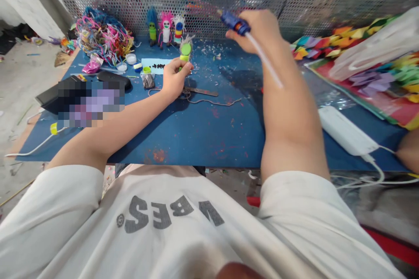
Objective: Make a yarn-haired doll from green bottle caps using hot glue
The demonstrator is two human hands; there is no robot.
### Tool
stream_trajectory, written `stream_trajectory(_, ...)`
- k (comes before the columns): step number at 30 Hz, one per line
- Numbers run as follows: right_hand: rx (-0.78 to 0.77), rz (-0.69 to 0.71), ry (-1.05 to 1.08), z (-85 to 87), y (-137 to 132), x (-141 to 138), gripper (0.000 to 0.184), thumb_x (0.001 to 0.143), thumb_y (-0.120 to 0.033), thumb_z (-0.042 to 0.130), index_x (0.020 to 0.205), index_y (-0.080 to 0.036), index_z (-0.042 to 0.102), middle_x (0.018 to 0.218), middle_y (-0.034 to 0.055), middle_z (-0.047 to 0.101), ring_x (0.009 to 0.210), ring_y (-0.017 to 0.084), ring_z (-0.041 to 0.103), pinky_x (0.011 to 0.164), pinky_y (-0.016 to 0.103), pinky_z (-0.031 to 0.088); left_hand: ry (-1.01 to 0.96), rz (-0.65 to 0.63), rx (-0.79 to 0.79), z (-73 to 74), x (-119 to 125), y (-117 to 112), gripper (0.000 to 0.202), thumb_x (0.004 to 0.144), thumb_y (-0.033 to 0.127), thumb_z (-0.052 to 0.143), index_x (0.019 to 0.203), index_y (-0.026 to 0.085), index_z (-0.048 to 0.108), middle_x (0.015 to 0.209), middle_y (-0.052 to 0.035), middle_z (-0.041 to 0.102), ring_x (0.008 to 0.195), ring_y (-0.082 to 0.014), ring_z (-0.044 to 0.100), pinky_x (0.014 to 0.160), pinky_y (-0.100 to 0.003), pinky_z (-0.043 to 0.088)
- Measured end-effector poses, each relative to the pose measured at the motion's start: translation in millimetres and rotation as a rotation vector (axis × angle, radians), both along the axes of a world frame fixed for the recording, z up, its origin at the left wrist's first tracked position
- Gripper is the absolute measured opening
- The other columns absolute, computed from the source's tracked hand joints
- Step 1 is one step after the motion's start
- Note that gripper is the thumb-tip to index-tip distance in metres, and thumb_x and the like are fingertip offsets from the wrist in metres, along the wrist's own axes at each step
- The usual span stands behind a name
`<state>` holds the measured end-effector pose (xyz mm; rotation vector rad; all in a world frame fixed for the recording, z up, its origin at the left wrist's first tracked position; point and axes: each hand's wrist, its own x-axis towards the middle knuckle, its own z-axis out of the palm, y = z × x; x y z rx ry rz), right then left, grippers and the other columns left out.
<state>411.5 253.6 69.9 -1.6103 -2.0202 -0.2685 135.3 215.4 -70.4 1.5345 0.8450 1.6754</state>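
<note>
1. Cap figure [185,50]: green cap on top with a pale fuzzy tuft round it. It stands upright on the blue table [203,135], mid-back, just in front of three tufted figures [166,28].
2. Left hand [175,79]: fingertips pinch the figure's lower part and steady it. The wrist is down on the table.
3. Right hand [258,30]: closed round a glue gun [235,22], raised above the table to the right of the figure and apart from it. The nozzle points left, and a clear stick [264,60] trails back over the forearm.
4. Handling, judged: light, hollow plastic. The caps are stiff and smooth and may slip. The tuft is soft, and the joints are probably weak. Best held low on the body, clear of the tuft.
5. Around:
   - yarn heap [103,37] back left, with loose caps [131,59] near it
   - metal strip [204,92] and cord [212,102] just beside the left hand
   - power strip [347,130] to the right
   - coloured paper [376,52] far right
</note>
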Motion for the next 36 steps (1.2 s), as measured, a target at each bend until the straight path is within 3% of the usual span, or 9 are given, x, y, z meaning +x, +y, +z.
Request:
stream_trajectory(3,-0.077,-0.149,-0.16,-18.6,4.8,-2.1,0.024,0.09,-0.016,0.085,0.081,-0.008,0.064,0.117,0.0313,0.081,0.121,0.021,0.079,0.102,0.039,0.041,-0.045,-0.1,-0.003,9.4,-1.7,-8.9,0.033,0.104,0.049,0.081,0.086,0.021,0.076,0.09,-0.0038,0.073,0.084,-0.0158,0.072,0.085,-0.033,0.062)
stream_trajectory(9,-0.261,-0.089,-0.197,-40.4,9.4,0.2,0.019,0.101,-0.01,0.075,0.106,0.008,0.071,0.132,0.036,0.074,0.14,0.023,0.068,0.115,0.042,0.033,-0.037,0.106,-0.008,31.3,-21.4,-18.1,0.029,0.1,0.046,0.086,0.089,0.021,0.076,0.103,-0.0072,0.075,0.102,-0.0217,0.073,0.093,-0.035,0.062)
stream_trajectory(13,-0.326,0.02,-0.213,-33.2,8.5,5.0,0.04,0.1,0.002,0.075,0.138,0.011,0.067,0.153,0.0375,0.062,0.154,0.027,0.051,0.12,0.045,0.028,0.016,0.077,-0.011,47.3,-52.6,-40.9,0.035,0.1,0.053,0.086,0.086,0.021,0.077,0.093,-0.0056,0.074,0.09,-0.0191,0.07,0.087,-0.034,0.06)
stream_trajectory(17,-0.182,0.109,-0.128,-14.8,3.9,-10.0,0.059,0.091,0.013,0.076,0.147,-0.003,0.07,0.164,0.028,0.059,0.15,0.024,0.049,0.126,0.047,0.029,0.131,-0.05,0.005,62.6,-84.9,-89.1,0.05,0.096,0.072,0.083,0.088,0.023,0.083,0.087,-0.0046,0.074,0.079,-0.0157,0.064,0.079,-0.033,0.056)
stream_trajectory(19,-0.095,0.128,-0.034,-11.4,-14.2,-32.4,0.042,0.1,0.003,0.072,0.141,-0.01,0.074,0.154,0.0163,0.069,0.134,0.016,0.059,0.118,0.035,0.039,0.168,-0.063,0.064,66.3,-95.6,-114.2,0.05,0.094,0.075,0.084,0.088,0.025,0.084,0.092,-0.0052,0.077,0.084,-0.0173,0.067,0.084,-0.035,0.057)
stream_trajectory(22,0.143,0.35,0.35,-22.8,-76.5,-80.9,0.006,0.111,-0.017,0.071,0.109,-0.018,0.076,0.098,0.0026,0.078,0.085,0.01,0.066,0.083,0.027,0.05,0.171,-0.068,0.075,65.9,-104.5,-144.3,0.042,0.093,0.068,0.089,0.084,0.027,0.085,0.094,-0.0051,0.079,0.097,-0.021,0.072,0.095,-0.039,0.059)
stream_trajectory(25,0.317,0.77,0.527,-47.5,-159.6,-131.7,0.026,0.107,-0.048,0.082,0.101,-0.023,0.078,0.087,0.0011,0.077,0.071,0.014,0.064,0.071,0.031,0.052,0.155,-0.093,0.074,61.1,-108.1,-164.6,0.036,0.088,0.066,0.095,0.086,0.03,0.089,0.102,-0.0057,0.08,0.105,-0.0235,0.075,0.099,-0.042,0.061)
stream_trajectory(28,0.261,0.877,0.631,-70.0,-217.9,-165.9,0.028,0.109,-0.051,0.08,0.119,-0.024,0.082,0.087,0.0005,0.078,0.064,0.012,0.064,0.064,0.027,0.052,0.188,-0.126,0.05,56.0,-109.8,-176.9,0.033,0.087,0.065,0.096,0.089,0.033,0.091,0.112,-0.0071,0.08,0.111,-0.0251,0.077,0.098,-0.042,0.063)
stream_trajectory(36,0.181,0.831,0.673,-81.0,-241.7,-175.5,0.012,0.109,-0.032,0.076,0.113,-0.026,0.087,0.079,-0.0006,0.073,0.061,0.011,0.059,0.063,0.027,0.048,0.276,-0.189,0.063,46.4,-108.2,-179.6,0.04,0.086,0.071,0.094,0.087,0.03,0.091,0.121,-0.009,0.079,0.11,-0.0265,0.077,0.093,-0.042,0.063)
